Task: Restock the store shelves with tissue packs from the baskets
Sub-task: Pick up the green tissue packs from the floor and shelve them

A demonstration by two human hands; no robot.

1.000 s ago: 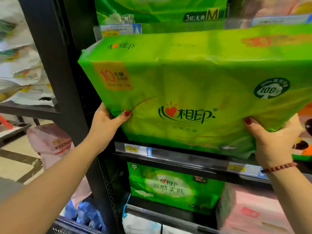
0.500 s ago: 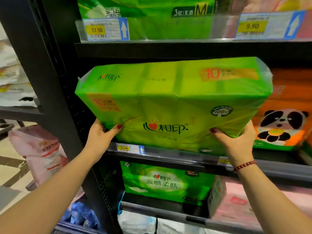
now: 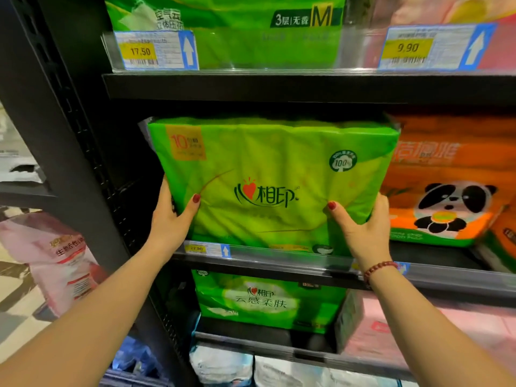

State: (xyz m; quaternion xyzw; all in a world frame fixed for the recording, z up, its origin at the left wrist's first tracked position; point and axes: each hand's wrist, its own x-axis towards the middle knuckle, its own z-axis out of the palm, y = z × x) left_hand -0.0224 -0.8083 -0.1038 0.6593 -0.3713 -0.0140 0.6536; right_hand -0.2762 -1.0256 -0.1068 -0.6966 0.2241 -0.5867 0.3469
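At the centre of the frame, the green tissue pack [image 3: 273, 177] stands upright and faces forward. Its bottom edge is behind the price rail [image 3: 279, 251] of the middle shelf [image 3: 446, 277], where it seems to rest. It fills the gap between the black post [image 3: 69, 135] at the left and the orange panda pack [image 3: 452, 191] at the right, just under the upper board [image 3: 279, 88].

The left hand [image 3: 170, 219] and the right hand [image 3: 363, 227] each clasp a lower side of the pack. The thumbs press on its front and the fingers curl round the edges out of sight. Holding it low and from both sides probably keeps the soft bundle square as it slides back.

Half a second earlier the pack was tilted with its top face showing, out in front of the rail. Now it is upright and deeper in the bay. Both hands have moved inward along it.
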